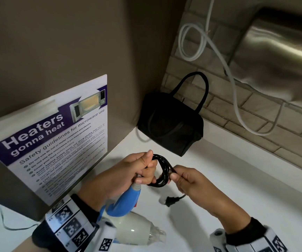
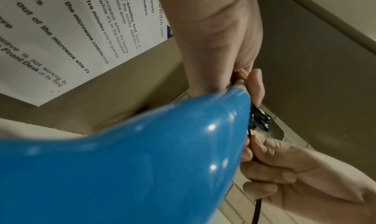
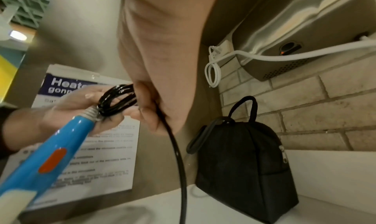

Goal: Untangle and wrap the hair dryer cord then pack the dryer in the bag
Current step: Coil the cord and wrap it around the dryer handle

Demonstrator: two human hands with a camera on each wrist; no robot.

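My left hand (image 1: 143, 168) grips the end of the blue handle (image 1: 128, 199) of a hair dryer together with several loops of its black cord (image 1: 162, 170). The dryer's white body (image 1: 133, 228) hangs low, nozzle to the right. My right hand (image 1: 180, 176) pinches the cord just right of the coil; the free end runs down to the black plug (image 1: 172, 199) over the counter. The coil (image 3: 118, 98) sits at the grey strain relief in the right wrist view. The blue handle (image 2: 132, 155) fills the left wrist view. A black bag (image 1: 171, 122) with loop handles stands zipped in the corner.
A white counter (image 1: 237, 188) runs along a brick wall. A microwave-safety poster (image 1: 55, 142) covers the brown panel on the left. A steel wall unit (image 1: 281, 51) hangs above, its white cable (image 1: 235, 91) drooping toward the counter behind the bag.
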